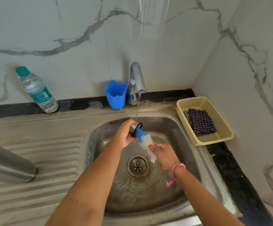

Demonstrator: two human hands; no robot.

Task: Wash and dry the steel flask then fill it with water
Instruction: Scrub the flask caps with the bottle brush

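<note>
Under the running tap (137,79), the left hand (124,136) grips a steel flask cap (135,128) while the right hand (162,154), at its four o'clock, pinches a blue-and-white scrubbing brush (144,139) pushed against it.

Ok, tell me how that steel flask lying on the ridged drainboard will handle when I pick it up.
The steel flask lies on its side, a smooth cylinder, so it may roll if nudged, though the drainboard ridges might check it. Its polished wall is probably slippery for a wet grip. It should feel rigid; how heavy it is cannot be judged from here.
</note>
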